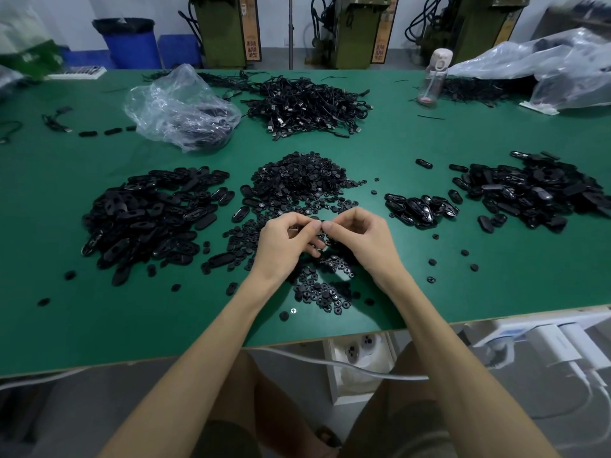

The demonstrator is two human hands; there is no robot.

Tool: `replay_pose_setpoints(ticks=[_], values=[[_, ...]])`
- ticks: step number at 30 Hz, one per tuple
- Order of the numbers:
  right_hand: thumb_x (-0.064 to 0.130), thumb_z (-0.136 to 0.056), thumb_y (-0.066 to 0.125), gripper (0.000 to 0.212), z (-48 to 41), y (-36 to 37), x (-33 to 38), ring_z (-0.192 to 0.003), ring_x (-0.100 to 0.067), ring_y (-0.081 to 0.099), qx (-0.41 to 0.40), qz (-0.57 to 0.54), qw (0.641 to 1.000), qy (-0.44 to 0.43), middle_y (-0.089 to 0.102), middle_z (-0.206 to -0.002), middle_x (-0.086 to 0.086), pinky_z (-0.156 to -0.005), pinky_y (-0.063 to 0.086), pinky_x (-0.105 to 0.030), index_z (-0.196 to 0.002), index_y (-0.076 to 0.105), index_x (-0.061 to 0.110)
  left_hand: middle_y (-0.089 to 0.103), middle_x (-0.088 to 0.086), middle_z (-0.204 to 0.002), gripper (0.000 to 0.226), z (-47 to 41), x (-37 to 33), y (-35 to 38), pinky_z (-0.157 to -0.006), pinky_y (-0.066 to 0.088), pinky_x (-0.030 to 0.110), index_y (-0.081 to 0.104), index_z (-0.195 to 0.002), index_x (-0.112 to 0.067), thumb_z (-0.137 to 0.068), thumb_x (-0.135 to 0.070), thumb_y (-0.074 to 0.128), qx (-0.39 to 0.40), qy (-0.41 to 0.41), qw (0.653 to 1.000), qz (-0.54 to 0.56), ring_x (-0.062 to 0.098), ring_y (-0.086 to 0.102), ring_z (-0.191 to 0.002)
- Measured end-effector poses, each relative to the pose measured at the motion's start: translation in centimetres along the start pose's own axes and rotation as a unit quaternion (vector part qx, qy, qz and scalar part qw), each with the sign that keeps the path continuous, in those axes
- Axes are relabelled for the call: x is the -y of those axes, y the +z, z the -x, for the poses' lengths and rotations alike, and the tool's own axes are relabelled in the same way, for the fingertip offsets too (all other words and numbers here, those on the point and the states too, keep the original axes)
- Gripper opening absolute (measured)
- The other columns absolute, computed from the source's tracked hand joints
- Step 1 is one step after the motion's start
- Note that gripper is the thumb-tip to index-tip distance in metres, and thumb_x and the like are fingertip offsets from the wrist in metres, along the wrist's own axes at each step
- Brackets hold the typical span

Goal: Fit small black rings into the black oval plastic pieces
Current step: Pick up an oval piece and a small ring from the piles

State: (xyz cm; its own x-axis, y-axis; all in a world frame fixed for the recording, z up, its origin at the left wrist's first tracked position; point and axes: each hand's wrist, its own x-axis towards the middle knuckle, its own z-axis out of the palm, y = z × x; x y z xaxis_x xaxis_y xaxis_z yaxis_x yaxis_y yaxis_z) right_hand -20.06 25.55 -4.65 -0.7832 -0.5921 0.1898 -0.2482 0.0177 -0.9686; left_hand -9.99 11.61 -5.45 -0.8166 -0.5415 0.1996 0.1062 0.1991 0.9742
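both hands are close together over the middle of the green table (99, 325). the left hand (289, 241) and the right hand (362, 234) have their fingers curled in. the fingertips (330, 227) meet in one tight little pinch. a bit of something dark shows inside the left hand, but the fingers hide it. i cannot tell if it is a ring, an oval piece, or just the pile below. i cannot tell if the right hand holds anything either.

the small black rings (297, 180) lie in a big heap just behind the hands. lots more are spread under and around the hands and wrists. the oval pieces (148, 219) sit in a big pile to the left, just beside the ring heap. a second pile (535, 190) of ovals lies well off to the right, with a smaller heap (420, 206) between it and the hands.

the rings look tiny and very light, so i think one can slip out or flick away if it is squeezed wrong. it seems best to take one by its outer edge with a thumb and one finger. the oval pieces look like hard plastic, thin and stiff, not bendy. i think it is best to hold one by its long sides, so the hole in the middle stays free. then a thumb can push the ring in. everything is the same black, so a dropped ring would be hard to find in the heap.
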Motion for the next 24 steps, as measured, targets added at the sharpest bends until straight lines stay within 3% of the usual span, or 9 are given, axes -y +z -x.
replay_pose_setpoints(ticks=[4,8,11,17,20,24], values=[[0.012,-0.093,0.076,0.015,0.07,-0.38,0.13,-0.09,-0.035,0.069,0.031,-0.002,0.999,-0.033,0.079,-0.094,-0.005,-0.087,0.054,-0.043,-0.108,0.078,0.013,0.076,0.012,-0.076,0.017,0.02,-0.03,0.06,-0.065,0.061,0.032,0.074,-0.103,-0.001,-0.101,-0.017,0.068,0.01,-0.009,1.0,-0.009,0.026,0.075,-0.069],[0.004,-0.091,0.076,0.012,0.05,-0.37,0.05,-0.083,-0.014,0.07,0.051,-0.001,0.998,-0.043,0.08,-0.092,-0.004,-0.082,0.056,-0.029,-0.102,0.08,0.007,0.076,0.012,-0.075,0.021,-0.02,0.06,-0.05,-0.07,0.063,0.045,0.074,-0.1,-0.002,-0.1,-0.023,0.069,0.009,-0.014,1.0,-0.012,0.035,0.074,-0.071],[0.006,-0.088,0.081,0.01,-0.04,-0.36,-0.19,-0.076,-0.01,0.067,0.05,0.004,0.998,-0.035,0.078,-0.084,0.001,-0.076,0.053,-0.023,-0.097,0.08,0.008,0.076,0.012,-0.076,0.02,-0.03,0.13,-0.01,-0.072,0.063,0.048,0.074,-0.1,-0.002,-0.101,-0.021,0.068,0.013,-0.012,1.0,-0.021,0.038,0.074,-0.071],[0.009,-0.086,0.083,0.007,-0.07,-0.28,-0.3,-0.074,-0.011,0.066,0.02,-0.008,0.999,-0.026,0.077,-0.081,-0.003,-0.073,0.052,-0.024,-0.091,0.078,0.008,0.076,0.018,-0.092,0.014,0.06,-0.23,0.11,-0.07,0.063,0.035,0.07,-0.106,0.001,-0.104,-0.008,0.06,0.023,-0.003,1.0,-0.003,0.027,0.077,-0.08],[0.008,-0.088,0.081,0.004,-0.12,-0.26,-0.37,-0.074,-0.011,0.065,0.003,-0.007,1.0,-0.013,0.075,-0.079,0.0,-0.074,0.052,-0.026,-0.089,0.077,0.008,0.072,0.02,-0.1,0.012,0.06,-0.25,0.1,-0.073,0.064,0.035,0.065,-0.11,0.003,-0.103,0.005,0.056,0.025,-0.002,1.0,0.005,0.028,0.076,-0.083],[0.007,-0.088,0.081,0.009,-0.06,0.31,-0.08,-0.072,-0.004,0.066,0.033,0.038,0.998,-0.03,0.074,-0.081,0.003,-0.073,0.052,-0.018,-0.093,0.074,0.008,0.074,0.016,-0.097,0.014,0.05,-0.18,0.2,-0.073,0.064,0.034,0.068,-0.102,-0.004,-0.1,0.007,0.059,0.024,-0.002,1.0,-0.007,0.027,0.077,-0.082]])
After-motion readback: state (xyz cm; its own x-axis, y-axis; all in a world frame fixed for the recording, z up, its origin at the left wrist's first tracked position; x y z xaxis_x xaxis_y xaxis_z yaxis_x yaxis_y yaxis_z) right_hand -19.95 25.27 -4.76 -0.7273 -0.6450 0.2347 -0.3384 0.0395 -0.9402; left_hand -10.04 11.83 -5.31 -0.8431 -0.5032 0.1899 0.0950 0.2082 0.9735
